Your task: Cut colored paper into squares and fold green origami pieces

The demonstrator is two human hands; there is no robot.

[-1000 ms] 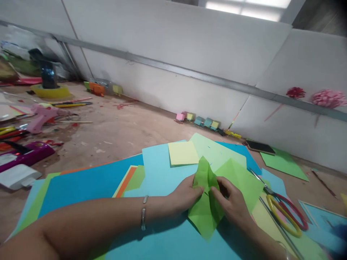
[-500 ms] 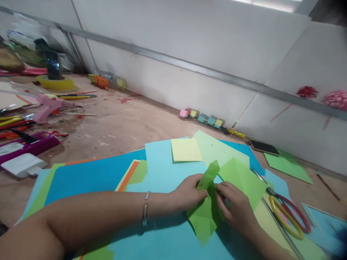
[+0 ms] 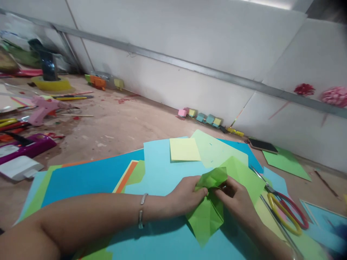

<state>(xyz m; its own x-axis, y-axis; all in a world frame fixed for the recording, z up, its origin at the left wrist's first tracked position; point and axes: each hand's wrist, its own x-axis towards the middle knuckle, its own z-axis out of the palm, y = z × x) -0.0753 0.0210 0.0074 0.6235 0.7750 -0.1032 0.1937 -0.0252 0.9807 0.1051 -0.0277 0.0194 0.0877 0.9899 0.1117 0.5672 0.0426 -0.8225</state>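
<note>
A creased, partly folded sheet of green paper (image 3: 206, 218) is held up over the light blue paper (image 3: 159, 238). My left hand (image 3: 187, 193) pinches it at its middle from the left, thumb on top. From the right, my right hand (image 3: 235, 195) grips its upper right edge with bent fingers; some fingertips are hidden by the paper. Behind my right hand lies another creased green sheet (image 3: 240, 177). A small pale yellow square of paper (image 3: 184, 149) rests flat beyond my hands.
Scissors with yellow and red handles (image 3: 287, 211) lie to the right. A dark phone (image 3: 262, 145) and small paper cubes (image 3: 200, 117) sit along the wall. On the left are a pink glue gun (image 3: 42, 108), a tape roll (image 3: 52, 83) and a white charger (image 3: 20, 168).
The upper part of the green paper has opened out and tipped to the right. My right hand has shifted up to its upper right edge, while my left hand keeps its hold.
</note>
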